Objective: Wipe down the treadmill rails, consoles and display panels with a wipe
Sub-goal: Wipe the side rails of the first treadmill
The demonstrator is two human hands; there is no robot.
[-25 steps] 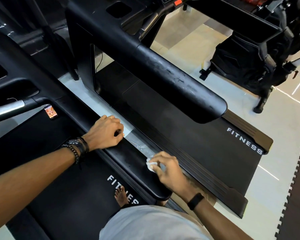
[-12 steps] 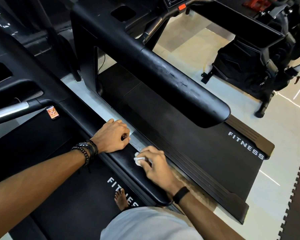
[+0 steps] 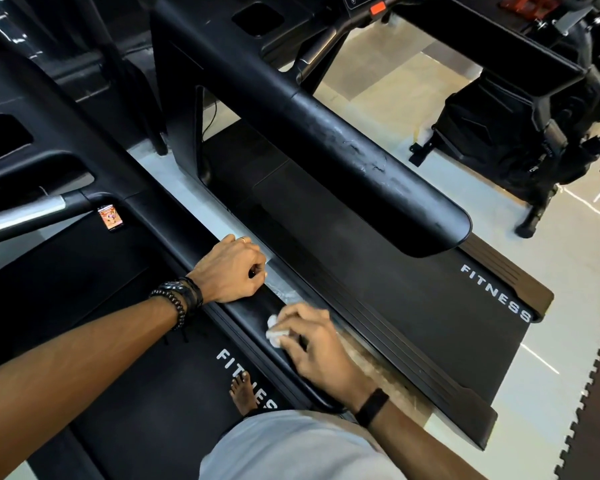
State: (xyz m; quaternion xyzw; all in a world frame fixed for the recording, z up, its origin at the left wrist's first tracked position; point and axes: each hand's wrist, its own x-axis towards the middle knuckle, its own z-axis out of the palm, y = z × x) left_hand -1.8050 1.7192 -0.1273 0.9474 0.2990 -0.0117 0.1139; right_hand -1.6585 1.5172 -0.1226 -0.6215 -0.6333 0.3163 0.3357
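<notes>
Lower centre of frame: right hand (image 3: 314,344) pinches white wipe (image 3: 273,333) under fingertips on black treadmill rail (image 3: 243,315); left hand (image 3: 234,270), just above, curls over rail edge.

The location is a gym. Two treadmills (image 3: 378,271) marked "FITNESS" stand side by side. Interlocking floor mats (image 3: 596,393) border the tiled floor (image 3: 551,323).

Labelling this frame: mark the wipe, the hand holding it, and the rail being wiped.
wipe (image 3: 272,332): head view, white wad showing beside the fingers.
right hand (image 3: 312,344): head view, back of the hand.
rail (image 3: 253,315): head view, black top surface between the hands.
</notes>
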